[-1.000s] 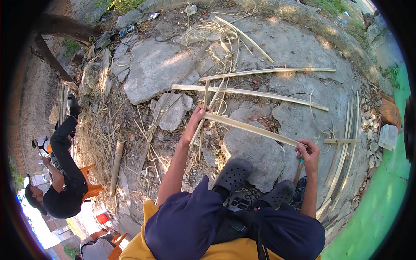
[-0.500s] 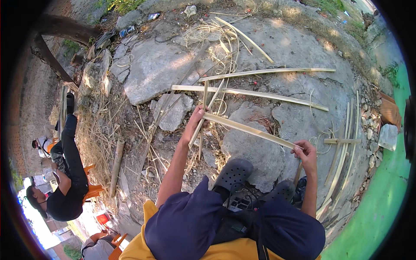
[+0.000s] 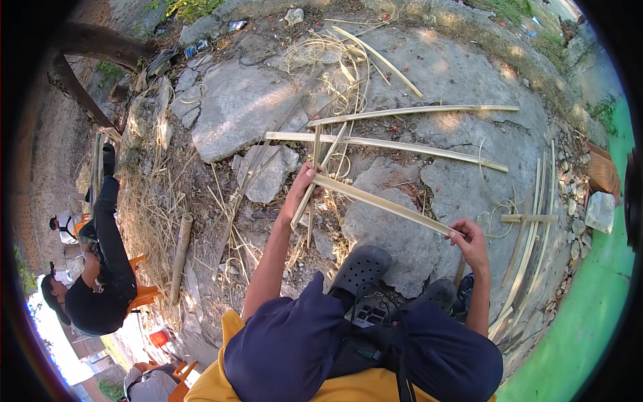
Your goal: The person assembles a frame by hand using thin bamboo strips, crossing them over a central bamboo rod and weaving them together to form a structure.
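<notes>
In the head view, the left hand [image 3: 303,184] grasps one end of a pale strip [image 3: 388,206] near the centre of the clock face, right at two crossed strips [image 3: 329,154]; whether it clasps those too cannot be told. The right hand [image 3: 471,241] pinches the strip's other end, between three and four o'clock, so it spans both hands over a stone slab [image 3: 402,251]. The work looks partway along: several strips seem already split, with two long strips [image 3: 402,144] at about two o'clock, a loose bundle [image 3: 533,231] at three and curled shavings [image 3: 350,72] towards twelve. No binding is clear at the crossing, and a seemingly unsplit tube [image 3: 181,258] lies at eight
</notes>
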The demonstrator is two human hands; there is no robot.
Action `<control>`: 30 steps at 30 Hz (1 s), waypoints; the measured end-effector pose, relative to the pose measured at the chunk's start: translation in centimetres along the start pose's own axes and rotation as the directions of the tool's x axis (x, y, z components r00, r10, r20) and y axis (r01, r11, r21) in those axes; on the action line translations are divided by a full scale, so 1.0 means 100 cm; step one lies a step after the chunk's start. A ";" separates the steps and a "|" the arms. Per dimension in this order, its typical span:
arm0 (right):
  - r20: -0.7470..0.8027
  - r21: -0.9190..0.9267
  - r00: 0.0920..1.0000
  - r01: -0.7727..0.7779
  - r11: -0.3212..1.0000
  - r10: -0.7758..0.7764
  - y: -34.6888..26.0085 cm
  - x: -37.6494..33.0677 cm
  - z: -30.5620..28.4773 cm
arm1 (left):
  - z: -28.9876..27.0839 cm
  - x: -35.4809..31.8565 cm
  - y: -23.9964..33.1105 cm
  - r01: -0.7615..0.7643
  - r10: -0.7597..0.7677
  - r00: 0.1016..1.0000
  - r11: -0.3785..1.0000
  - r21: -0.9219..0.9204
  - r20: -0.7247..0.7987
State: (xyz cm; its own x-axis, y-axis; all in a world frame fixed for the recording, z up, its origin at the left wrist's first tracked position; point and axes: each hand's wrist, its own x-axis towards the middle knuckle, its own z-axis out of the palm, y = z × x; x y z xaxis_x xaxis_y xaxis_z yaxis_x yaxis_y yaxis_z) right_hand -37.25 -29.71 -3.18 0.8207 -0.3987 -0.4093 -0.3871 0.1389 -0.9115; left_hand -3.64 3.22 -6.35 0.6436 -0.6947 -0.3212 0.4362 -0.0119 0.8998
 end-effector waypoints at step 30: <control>0.153 -0.055 0.973 -0.163 0.985 0.170 -0.010 -0.002 0.022 | -0.005 0.000 -0.001 0.003 -0.003 1.000 1.000 0.011 -0.021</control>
State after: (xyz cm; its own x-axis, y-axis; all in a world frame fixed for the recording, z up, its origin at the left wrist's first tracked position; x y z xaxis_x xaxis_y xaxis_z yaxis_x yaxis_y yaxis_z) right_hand -36.13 -27.75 -2.26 0.7977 -0.2255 -0.5593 -0.5381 0.1522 -0.8290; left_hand -3.38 3.56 -6.56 0.6555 -0.6793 -0.3299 0.4312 -0.0219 0.9020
